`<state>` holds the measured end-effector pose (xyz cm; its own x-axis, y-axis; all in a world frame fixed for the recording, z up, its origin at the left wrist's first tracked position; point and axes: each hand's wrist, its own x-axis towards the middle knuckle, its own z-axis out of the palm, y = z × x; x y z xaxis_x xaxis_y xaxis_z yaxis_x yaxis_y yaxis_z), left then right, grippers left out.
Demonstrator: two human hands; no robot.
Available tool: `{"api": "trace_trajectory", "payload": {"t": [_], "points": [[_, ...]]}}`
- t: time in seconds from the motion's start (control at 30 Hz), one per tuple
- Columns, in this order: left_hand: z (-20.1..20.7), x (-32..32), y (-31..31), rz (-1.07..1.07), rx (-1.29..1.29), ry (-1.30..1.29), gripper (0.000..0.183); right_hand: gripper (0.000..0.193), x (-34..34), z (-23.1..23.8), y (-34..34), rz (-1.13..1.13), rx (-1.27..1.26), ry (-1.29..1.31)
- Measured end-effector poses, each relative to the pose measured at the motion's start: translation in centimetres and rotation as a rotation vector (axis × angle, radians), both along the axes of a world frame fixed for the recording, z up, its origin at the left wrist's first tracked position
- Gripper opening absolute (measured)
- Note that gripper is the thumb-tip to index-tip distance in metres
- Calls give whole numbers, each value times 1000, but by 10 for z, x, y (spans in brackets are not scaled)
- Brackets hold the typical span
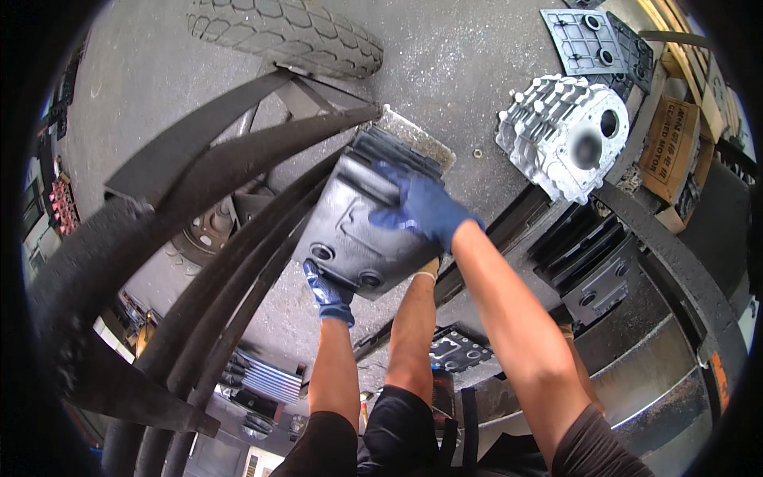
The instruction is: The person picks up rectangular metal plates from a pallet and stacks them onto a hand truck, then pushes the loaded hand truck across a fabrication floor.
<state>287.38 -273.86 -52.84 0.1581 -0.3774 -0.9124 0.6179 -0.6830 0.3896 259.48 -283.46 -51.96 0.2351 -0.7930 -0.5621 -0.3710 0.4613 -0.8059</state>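
Both of my gloved hands are on a dark grey rectangular plate (358, 219) with two round holes near its lower edge and a raised pattern on its face. My right hand (429, 208), in a blue glove, reaches over the upper right part, its fingers and thumb closed round a raised edge. Lower down, my left hand (327, 294) grips the near left corner; some of its fingers are hidden behind the plate. More dark layered plates (395, 151) show just beyond the upper edge. Whether they touch the held plate I cannot tell.
Thick dark curved bars (230, 171) run along the left. A tyre (294, 36) lies at the far side. To the right are a silver metal housing (560, 139), a cardboard box (669, 147), flat grey plates (580, 40) and a row of similar dark plates (600, 286).
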Motion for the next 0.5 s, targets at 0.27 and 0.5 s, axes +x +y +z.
{"api": "trace_trajectory", "payload": {"t": [0.27, 0.5], "points": [[21, -5, 8, -8, 80, 17, 80, 96, 3, 4, -21, 172, 72, 201], [35, -12, 11, -10, 46, -55, 78, 96, -3, 5, -19, 137, 86, 79]]}}
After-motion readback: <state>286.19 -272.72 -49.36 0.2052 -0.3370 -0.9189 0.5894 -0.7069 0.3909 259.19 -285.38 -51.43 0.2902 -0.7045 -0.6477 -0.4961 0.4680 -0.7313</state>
